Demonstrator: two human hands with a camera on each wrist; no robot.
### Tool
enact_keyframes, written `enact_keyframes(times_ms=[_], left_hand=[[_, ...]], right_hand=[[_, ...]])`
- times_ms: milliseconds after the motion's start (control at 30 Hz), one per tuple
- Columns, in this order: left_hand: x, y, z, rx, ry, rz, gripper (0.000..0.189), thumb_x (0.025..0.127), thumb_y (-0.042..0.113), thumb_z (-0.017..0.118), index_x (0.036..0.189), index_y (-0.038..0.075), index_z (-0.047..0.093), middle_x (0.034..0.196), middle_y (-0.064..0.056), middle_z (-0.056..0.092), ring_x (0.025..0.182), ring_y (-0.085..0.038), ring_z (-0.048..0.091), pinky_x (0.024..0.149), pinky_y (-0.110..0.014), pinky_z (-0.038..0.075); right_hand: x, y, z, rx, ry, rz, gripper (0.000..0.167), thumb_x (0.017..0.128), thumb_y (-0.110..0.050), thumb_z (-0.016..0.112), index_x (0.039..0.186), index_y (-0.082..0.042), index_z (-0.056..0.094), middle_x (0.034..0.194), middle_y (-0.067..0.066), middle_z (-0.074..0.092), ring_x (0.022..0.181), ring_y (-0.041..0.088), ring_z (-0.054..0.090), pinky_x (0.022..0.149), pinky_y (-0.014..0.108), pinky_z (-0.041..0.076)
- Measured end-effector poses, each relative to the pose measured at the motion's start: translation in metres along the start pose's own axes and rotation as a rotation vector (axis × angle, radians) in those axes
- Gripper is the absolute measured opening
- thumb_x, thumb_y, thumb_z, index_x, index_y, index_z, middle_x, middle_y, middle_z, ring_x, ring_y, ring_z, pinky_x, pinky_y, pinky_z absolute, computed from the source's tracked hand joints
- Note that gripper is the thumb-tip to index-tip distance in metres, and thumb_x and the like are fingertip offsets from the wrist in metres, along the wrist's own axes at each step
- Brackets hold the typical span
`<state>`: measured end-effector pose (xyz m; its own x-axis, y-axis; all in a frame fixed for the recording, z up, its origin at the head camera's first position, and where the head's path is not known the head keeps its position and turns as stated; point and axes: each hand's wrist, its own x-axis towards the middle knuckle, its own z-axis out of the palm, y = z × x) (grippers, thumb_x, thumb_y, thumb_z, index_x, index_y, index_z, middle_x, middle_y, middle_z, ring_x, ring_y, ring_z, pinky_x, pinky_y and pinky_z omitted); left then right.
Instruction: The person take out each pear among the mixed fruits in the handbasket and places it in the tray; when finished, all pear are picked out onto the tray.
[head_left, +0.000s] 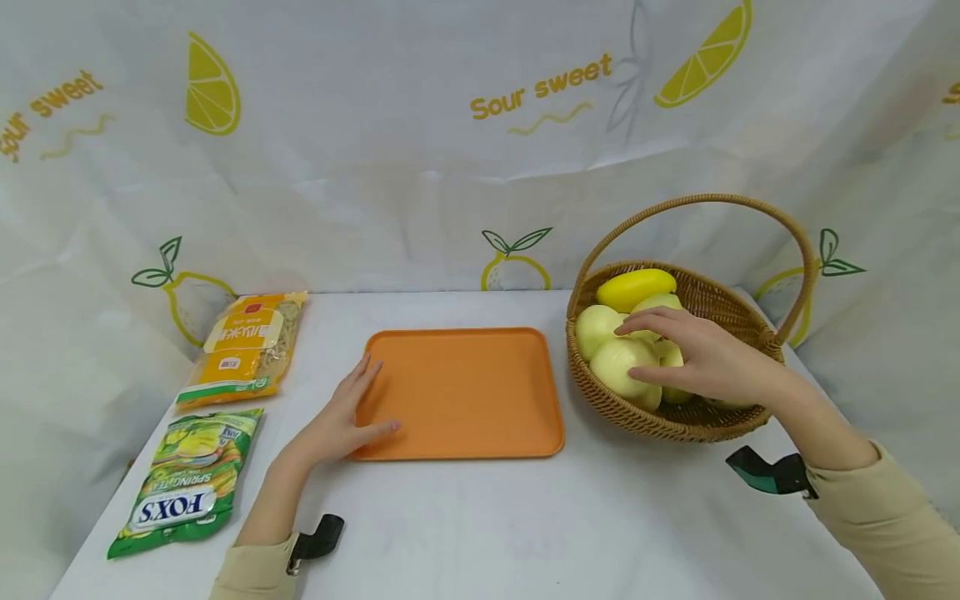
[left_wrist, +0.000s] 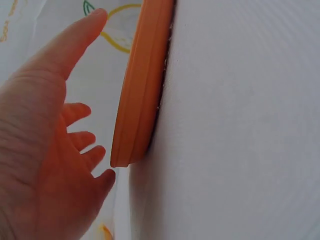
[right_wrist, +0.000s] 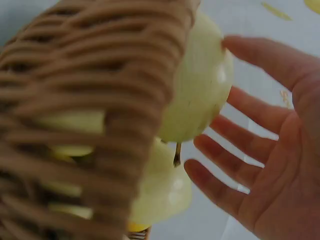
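Observation:
My left hand (head_left: 335,423) reaches over the left edge of an orange rectangular tray (head_left: 465,392), thumb and fingers spread apart. Seen from the left wrist, the hand (left_wrist: 55,145) stays loose beside the tray's side wall (left_wrist: 137,95). On the other side, my right hand (head_left: 690,350) hovers over a wicker basket (head_left: 630,417) with fingers apart. Its thumb and fingertips are right at a round pale green fruit (head_left: 621,367). From the right wrist, that fruit (right_wrist: 200,80) shows a brown stem, and the basket's woven wall (right_wrist: 90,90) hides part of it.
Several more pale green fruits and a yellow elongated fruit (head_left: 636,289) lie in the basket, under its tall arched handle (head_left: 705,198). At the left lie a yellow food packet (head_left: 243,350) and a green FOX'S bag (head_left: 187,479). A printed curtain (head_left: 420,167) hangs behind the table.

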<state>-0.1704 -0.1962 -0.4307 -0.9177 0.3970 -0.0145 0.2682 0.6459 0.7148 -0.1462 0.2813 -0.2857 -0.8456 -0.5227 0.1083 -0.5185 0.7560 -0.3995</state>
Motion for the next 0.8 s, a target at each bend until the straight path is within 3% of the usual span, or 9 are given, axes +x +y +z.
enact_keyframes(times_ms=[100,300,567,800], left_hand=[[-0.003,-0.007,0.003,-0.011,-0.031,-0.027,0.111,0.079,0.053,0.076,0.158,0.012,0.008,0.162,-0.012,-0.01,0.147,-0.039,-0.001,0.111,-0.065,0.015],[-0.006,-0.018,0.009,-0.037,-0.055,-0.039,0.123,0.074,0.052,0.081,0.158,0.013,-0.001,0.161,-0.006,-0.019,0.147,-0.036,-0.007,0.112,-0.065,0.011],[-0.007,-0.019,0.011,-0.045,-0.068,-0.028,0.129,0.067,0.053,0.085,0.158,0.013,0.002,0.161,-0.008,-0.018,0.147,-0.033,-0.009,0.112,-0.064,0.01],[-0.004,-0.019,0.011,-0.041,-0.068,-0.025,0.129,0.066,0.052,0.086,0.158,0.014,0.004,0.161,-0.011,-0.017,0.147,-0.035,-0.008,0.112,-0.065,0.01]], right_hand=[[-0.001,0.005,0.0,0.013,-0.058,0.01,0.055,0.086,-0.041,0.074,0.133,-0.019,0.055,0.136,0.005,0.053,0.127,0.029,0.043,0.097,0.054,0.041],[0.001,0.009,0.002,0.002,-0.09,-0.003,0.065,0.082,-0.038,0.079,0.137,-0.019,0.051,0.139,0.004,0.051,0.127,0.029,0.042,0.096,0.054,0.041],[0.002,0.011,0.009,-0.023,-0.141,0.004,0.078,0.08,-0.028,0.082,0.146,-0.016,0.041,0.144,0.009,0.046,0.132,0.03,0.04,0.101,0.054,0.04],[0.003,0.016,0.013,-0.041,-0.115,-0.018,0.079,0.079,-0.025,0.083,0.146,-0.014,0.042,0.139,0.008,0.05,0.128,0.03,0.043,0.098,0.053,0.041]])
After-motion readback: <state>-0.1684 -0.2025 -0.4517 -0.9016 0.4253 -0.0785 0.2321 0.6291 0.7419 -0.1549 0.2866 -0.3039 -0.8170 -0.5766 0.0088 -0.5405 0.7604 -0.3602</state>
